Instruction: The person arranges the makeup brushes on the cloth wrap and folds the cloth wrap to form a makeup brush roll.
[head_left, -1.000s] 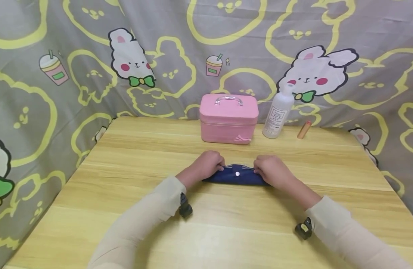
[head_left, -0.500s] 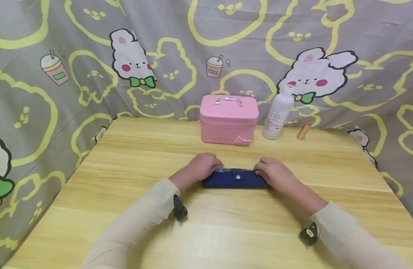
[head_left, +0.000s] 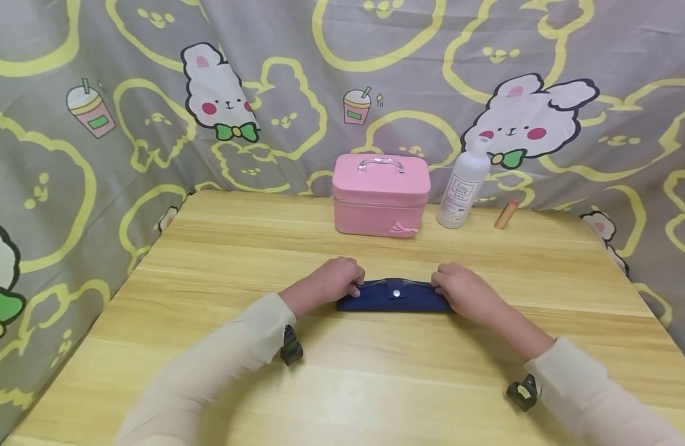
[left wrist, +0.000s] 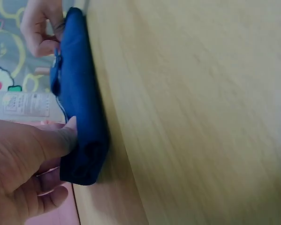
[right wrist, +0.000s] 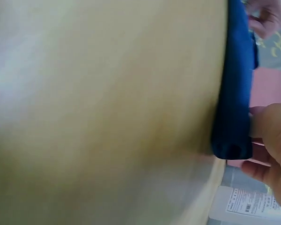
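A long navy fabric pouch (head_left: 370,301) lies across the middle of the wooden table, its snap-button tab (head_left: 396,292) facing me. A strip of its opening shows along the top edge on either side of the tab. My left hand (head_left: 335,279) pinches the upper edge near the left end; in the left wrist view its thumb (left wrist: 60,140) presses the near face, with fingers behind. At the other end my right hand (head_left: 466,292) pinches the same edge, and the right wrist view shows its fingers (right wrist: 260,168) behind the pouch. What the pouch contains is hidden.
Behind the pouch stands a pink case (head_left: 380,195) with a silver handle. A white bottle (head_left: 462,189) is right of it, then a small orange tube (head_left: 506,214) with a red end. A patterned grey curtain (head_left: 298,37) hangs behind the table (head_left: 376,384).
Both hands have moved apart toward the pouch's ends. The pouch, bowed upward at its top edge a second ago, now lies straighter and slightly nearer me.
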Demonstrator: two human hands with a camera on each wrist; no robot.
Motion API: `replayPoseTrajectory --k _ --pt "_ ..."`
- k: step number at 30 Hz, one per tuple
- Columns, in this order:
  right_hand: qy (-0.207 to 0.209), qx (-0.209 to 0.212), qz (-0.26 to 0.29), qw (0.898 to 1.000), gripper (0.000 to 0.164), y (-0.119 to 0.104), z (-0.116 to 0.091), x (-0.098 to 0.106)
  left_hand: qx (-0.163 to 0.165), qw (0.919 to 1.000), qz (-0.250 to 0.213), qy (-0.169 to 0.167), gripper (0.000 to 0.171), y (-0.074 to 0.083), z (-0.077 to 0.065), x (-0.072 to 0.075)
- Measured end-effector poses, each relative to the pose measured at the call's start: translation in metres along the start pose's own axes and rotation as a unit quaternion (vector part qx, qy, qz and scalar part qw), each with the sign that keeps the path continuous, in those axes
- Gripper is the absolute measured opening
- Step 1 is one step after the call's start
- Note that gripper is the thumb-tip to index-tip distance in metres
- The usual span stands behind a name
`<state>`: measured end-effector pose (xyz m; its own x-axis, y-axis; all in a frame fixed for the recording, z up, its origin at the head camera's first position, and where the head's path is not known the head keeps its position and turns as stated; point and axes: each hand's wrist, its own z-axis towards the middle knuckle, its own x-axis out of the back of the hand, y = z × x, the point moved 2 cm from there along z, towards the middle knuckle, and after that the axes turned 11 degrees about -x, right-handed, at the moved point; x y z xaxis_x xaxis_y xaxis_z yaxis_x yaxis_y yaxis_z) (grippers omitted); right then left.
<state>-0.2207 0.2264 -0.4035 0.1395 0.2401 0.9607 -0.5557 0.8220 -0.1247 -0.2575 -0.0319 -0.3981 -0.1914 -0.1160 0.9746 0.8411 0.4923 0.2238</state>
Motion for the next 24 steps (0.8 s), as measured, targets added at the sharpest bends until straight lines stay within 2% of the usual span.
replayPoseTrajectory --k 5,8,12,14,18,24 --pt "0.051 0.017 -0.048 0.997 0.021 -0.003 -0.006 -0.006 -0.017 0.9998 0.008 0.000 0.033 -0.001 -0.001 -0.002" --pt "0.066 0.004 -0.068 0.995 0.019 -0.003 -0.009 -0.008 -0.028 0.9995 0.012 0.008 0.034 -0.003 -0.002 -0.002" --pt "0.065 -0.024 -0.086 0.994 0.017 -0.004 -0.011 -0.009 -0.040 0.9987 0.025 0.019 0.032 -0.005 -0.002 0.000" --pt "0.062 -0.035 -0.082 0.994 0.017 -0.005 -0.011 -0.009 -0.043 0.9982 0.035 0.024 0.030 -0.007 -0.002 0.001" --pt "0.060 -0.047 -0.060 0.995 0.014 -0.006 -0.011 -0.010 -0.028 0.9980 0.048 0.031 0.024 -0.011 -0.003 0.003" --pt "0.047 -0.062 0.010 0.997 0.014 0.003 -0.012 -0.002 -0.022 0.9983 0.049 0.024 0.007 -0.010 -0.008 0.009"
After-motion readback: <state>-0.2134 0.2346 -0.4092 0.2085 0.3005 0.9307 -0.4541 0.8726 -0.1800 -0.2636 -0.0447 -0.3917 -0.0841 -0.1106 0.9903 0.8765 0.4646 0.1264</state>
